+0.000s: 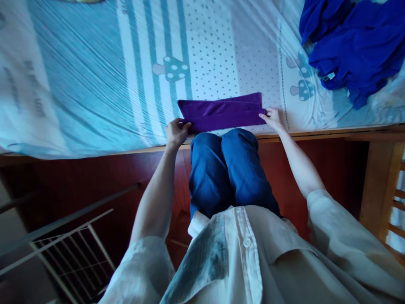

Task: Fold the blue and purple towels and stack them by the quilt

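A purple cloth (pixel 221 118), folded into a long narrow strip, lies at the near edge of the bed just beyond my knees. Its far layer fans out unevenly at the back, and the near layer is straight. At its left end, my left hand (pixel 177 131) pinches the near corner between thumb and fingers. My right hand (pixel 271 119) grips the right end near the corner in the same way. The cloth stretches flat between both hands.
Crumpled blue fabric (pixel 357 46) with a small white tag sits at the back right of the patterned bedsheet (pixel 91 71). The wooden bed frame (pixel 316 134) runs along the near edge. A white metal rack (pixel 72 240) stands at the lower left.
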`<state>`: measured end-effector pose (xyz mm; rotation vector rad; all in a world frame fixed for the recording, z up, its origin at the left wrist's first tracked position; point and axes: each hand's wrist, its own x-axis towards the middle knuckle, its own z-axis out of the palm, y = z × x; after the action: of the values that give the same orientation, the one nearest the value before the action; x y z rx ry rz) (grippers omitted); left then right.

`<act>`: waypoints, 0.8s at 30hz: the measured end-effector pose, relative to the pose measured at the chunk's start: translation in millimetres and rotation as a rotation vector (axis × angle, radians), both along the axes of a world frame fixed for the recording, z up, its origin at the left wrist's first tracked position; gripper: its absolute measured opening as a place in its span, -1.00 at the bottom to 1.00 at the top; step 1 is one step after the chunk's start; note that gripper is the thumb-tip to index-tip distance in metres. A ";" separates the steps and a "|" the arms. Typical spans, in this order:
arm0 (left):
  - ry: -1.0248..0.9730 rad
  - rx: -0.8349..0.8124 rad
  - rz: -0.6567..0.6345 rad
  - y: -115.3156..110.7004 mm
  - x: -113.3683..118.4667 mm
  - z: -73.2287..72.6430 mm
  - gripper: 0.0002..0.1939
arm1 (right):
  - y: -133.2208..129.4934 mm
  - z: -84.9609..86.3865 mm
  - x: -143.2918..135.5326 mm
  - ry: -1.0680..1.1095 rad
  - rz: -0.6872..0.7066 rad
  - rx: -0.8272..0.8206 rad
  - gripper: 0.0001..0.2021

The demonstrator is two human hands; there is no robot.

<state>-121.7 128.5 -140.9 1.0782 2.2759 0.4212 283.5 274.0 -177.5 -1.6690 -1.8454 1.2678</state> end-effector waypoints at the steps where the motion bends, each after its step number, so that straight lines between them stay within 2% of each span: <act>1: 0.005 -0.004 0.000 0.7 0.2 -0.3 -0.67 | 0.7 -1.2 -0.2 -0.006 0.003 -0.005 -0.47; 4: 0.009 0.015 -0.007 0.2 2.7 1.0 -0.65 | -0.3 -1.8 -1.1 -0.038 0.031 0.023 -0.48; 7: 0.037 0.138 -0.086 -6.8 7.1 9.2 -0.59 | -9.2 8.1 -1.9 -0.145 0.078 0.165 -0.46; 10: 0.107 0.245 -0.303 -19.3 11.7 22.5 -0.51 | -26.1 28.0 -2.3 -0.302 0.170 0.333 -0.41; 13: 0.091 0.238 -0.560 -28.6 15.7 29.4 -0.44 | -43.7 45.5 -3.6 -0.367 0.350 0.380 -0.39; 15: 0.049 0.221 -0.658 -29.2 17.9 26.4 -0.40 | -50.7 50.6 -5.9 -0.378 0.463 0.357 -0.40; 17: 0.029 0.212 -0.684 -25.2 19.6 18.8 -0.38 | -52.0 50.3 -9.5 -0.392 0.511 0.334 -0.40; 21: 0.035 0.196 -0.690 -12.5 20.7 3.5 -0.34 | -42.3 41.3 -20.2 -0.418 0.483 0.334 -0.36; 24: 0.055 0.183 -0.683 -4.6 21.0 -1.4 -0.35 | -32.1 33.7 -28.3 -0.432 0.465 0.346 -0.36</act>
<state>-100.7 123.8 -142.3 1.8756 1.7786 0.3158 255.2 241.9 -143.7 -1.4480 -2.6477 0.6907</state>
